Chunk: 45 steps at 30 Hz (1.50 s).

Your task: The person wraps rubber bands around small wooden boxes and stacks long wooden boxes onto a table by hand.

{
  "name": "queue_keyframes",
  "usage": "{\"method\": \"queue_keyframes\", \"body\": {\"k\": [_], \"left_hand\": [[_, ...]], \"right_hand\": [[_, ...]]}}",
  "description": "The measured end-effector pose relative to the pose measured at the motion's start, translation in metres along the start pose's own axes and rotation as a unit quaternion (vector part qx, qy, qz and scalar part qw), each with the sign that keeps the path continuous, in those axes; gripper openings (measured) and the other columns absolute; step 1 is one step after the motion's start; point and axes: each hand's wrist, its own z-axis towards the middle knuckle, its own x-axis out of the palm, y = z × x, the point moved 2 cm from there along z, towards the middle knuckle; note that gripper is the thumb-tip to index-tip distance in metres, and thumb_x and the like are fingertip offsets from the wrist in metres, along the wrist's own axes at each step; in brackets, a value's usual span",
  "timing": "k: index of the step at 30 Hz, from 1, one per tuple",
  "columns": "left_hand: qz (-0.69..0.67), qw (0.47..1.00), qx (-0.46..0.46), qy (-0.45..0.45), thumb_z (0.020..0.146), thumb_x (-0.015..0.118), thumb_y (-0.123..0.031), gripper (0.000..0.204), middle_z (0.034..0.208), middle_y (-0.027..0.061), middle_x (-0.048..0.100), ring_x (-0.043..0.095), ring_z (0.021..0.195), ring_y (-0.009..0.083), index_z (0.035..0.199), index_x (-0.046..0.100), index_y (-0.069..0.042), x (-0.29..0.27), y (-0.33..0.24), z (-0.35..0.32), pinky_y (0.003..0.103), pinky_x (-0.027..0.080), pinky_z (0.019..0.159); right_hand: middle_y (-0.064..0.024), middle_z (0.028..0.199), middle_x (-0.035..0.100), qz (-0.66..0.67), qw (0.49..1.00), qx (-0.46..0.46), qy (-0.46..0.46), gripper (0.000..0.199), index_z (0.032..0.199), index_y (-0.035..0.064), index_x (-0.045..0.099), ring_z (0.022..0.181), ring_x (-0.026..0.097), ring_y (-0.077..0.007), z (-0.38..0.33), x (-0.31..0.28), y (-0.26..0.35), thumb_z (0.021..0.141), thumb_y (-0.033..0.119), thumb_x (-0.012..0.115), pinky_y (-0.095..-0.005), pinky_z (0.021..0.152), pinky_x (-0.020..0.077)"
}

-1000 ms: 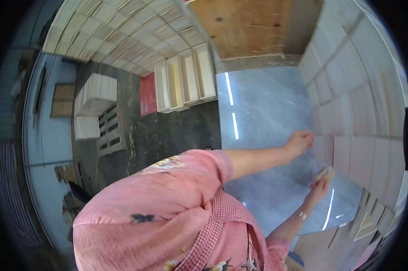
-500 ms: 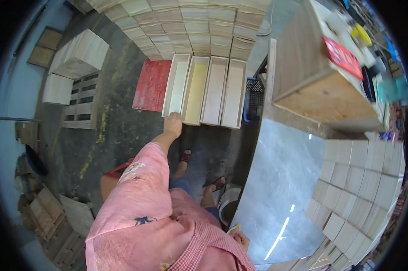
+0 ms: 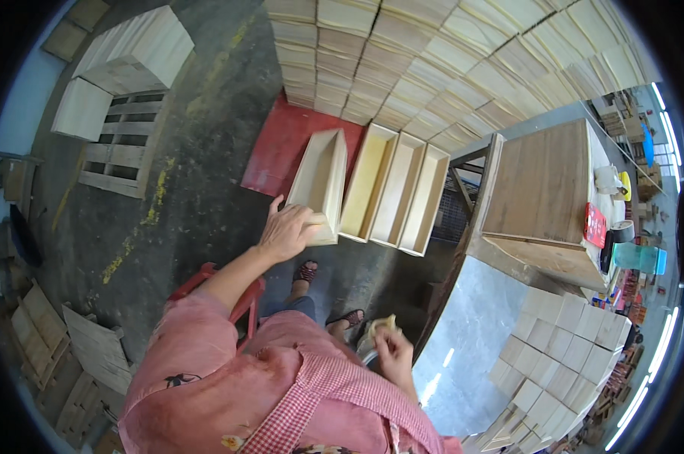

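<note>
My left hand (image 3: 287, 229) is closed on the near end of a long, shallow wooden box (image 3: 317, 178), open at the top like a drawer. This box is tilted and stands apart from three similar boxes (image 3: 365, 183) lying side by side on its right. My right hand (image 3: 395, 352) pinches a crumpled, pale yellow piece (image 3: 383, 325) of thin material, close to the edge of the grey-topped table (image 3: 474, 310). Whether that piece is cloth or sandpaper, I cannot tell.
Beyond the boxes rises a tall stack of wooden pieces (image 3: 410, 68), with a red board (image 3: 270, 151) at its foot. A wooden cabinet (image 3: 539, 185) and stacked wooden blocks (image 3: 558, 340) occupy the table. A red chair (image 3: 247, 299) is beside me; a pallet (image 3: 122, 151) sits at far left.
My left hand has pulled the leftmost box up and away from the row, tilting it. My right hand has moved forward with the yellow piece. The view has turned to the right.
</note>
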Motion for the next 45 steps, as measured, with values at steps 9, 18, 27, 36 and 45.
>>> {"method": "queue_keyframes", "body": {"k": [9, 18, 27, 36, 45], "left_hand": [[-0.075, 0.953, -0.269, 0.120, 0.075, 0.075, -0.062, 0.061, 0.061, 0.0167, 0.062, 0.061, 0.056, 0.0342, 0.063, 0.061, -0.005, -0.172, -0.070, -0.045, 0.043, 0.047, 0.053], [-0.098, 0.925, -0.323, 0.175, 0.082, 0.067, -0.063, 0.062, 0.063, 0.0128, 0.066, 0.064, 0.058, 0.0212, 0.071, 0.072, -0.003, -0.173, -0.139, -0.101, 0.037, 0.049, 0.056], [-0.331, 0.793, -0.490, 0.143, 0.088, 0.049, -0.072, 0.076, 0.101, 0.0153, 0.072, 0.069, 0.092, 0.0326, 0.103, 0.074, -0.001, -0.106, 0.027, -0.125, 0.044, 0.053, 0.086], [-0.266, 0.913, -0.305, 0.051, 0.088, 0.060, -0.063, 0.066, 0.090, 0.0150, 0.073, 0.071, 0.083, 0.0272, 0.095, 0.073, 0.002, -0.277, -0.129, -0.076, 0.041, 0.054, 0.075], [-0.120, 0.925, 0.177, 0.315, 0.076, 0.074, -0.049, 0.047, 0.067, 0.0191, 0.059, 0.060, 0.064, 0.0335, 0.072, 0.068, -0.002, -0.214, -0.309, -0.047, 0.041, 0.048, 0.064]], "right_hand": [[-0.0163, 0.103, 0.058, -0.101, 0.892, -0.372, 0.235, 0.053, 0.107, 0.0033, 0.056, 0.096, 0.060, -0.0348, 0.040, 0.097, 0.191, 0.071, 0.026, 0.086, -0.0412, 0.084, 0.0499], [-0.0102, 0.064, 0.055, -0.081, 0.912, -0.363, 0.173, 0.029, 0.086, 0.0036, 0.057, 0.055, 0.056, -0.0220, -0.043, 0.083, 0.126, 0.083, 0.022, 0.079, -0.0339, 0.055, 0.0465], [-0.0007, 0.089, 0.065, 0.036, 0.922, -0.156, 0.352, 0.022, 0.110, 0.0010, 0.066, 0.081, 0.064, -0.0126, -0.131, 0.030, 0.062, 0.099, 0.016, 0.056, -0.0281, 0.069, 0.0501], [-0.0248, 0.078, 0.066, -0.182, 0.955, -0.107, -0.208, 0.020, 0.101, -0.0006, 0.064, 0.073, 0.066, -0.0410, -0.145, -0.117, -0.109, 0.091, 0.016, 0.061, -0.0460, 0.065, 0.0525], [-0.0047, 0.079, 0.058, -0.032, 0.887, -0.460, 0.030, 0.040, 0.106, 0.0005, 0.065, 0.070, 0.052, -0.0133, -0.154, -0.050, 0.126, 0.078, 0.021, 0.083, -0.0307, 0.061, 0.0415]]}}
